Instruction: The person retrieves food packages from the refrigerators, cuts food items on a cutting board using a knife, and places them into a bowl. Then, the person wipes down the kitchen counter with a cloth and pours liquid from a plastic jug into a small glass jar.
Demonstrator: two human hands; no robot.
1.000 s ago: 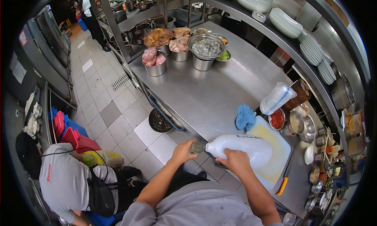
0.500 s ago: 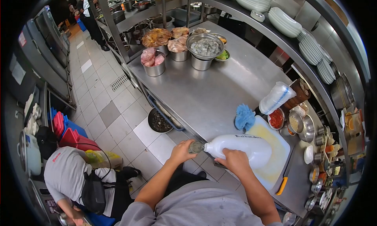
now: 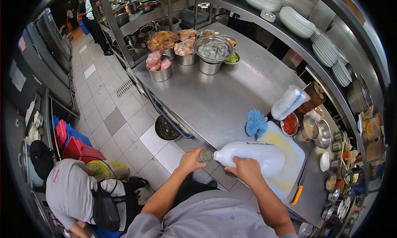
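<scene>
A large white plastic bottle with dark handwriting lies tipped on its side, its mouth pointing left past the table edge. My right hand grips it near the neck. At its mouth, my left hand is closed around a small greenish-grey glass jar, whose opening meets the bottle's mouth. Whether liquid is passing between them cannot be made out. Beneath the bottle is a white cutting board with a yellowish stain. A crumpled blue cloth or glove touches the board's far corner.
A yellow-handled knife lies right of the board. Bowls of red chopped food and others line the right side. Pots with raw meat and a bowl of shrimp stand at the far end. A co-worker bends at lower left.
The co-worker at lower left has bent further down. My hands, the bottle and the jar hold almost the same position; the view has shifted slightly.
</scene>
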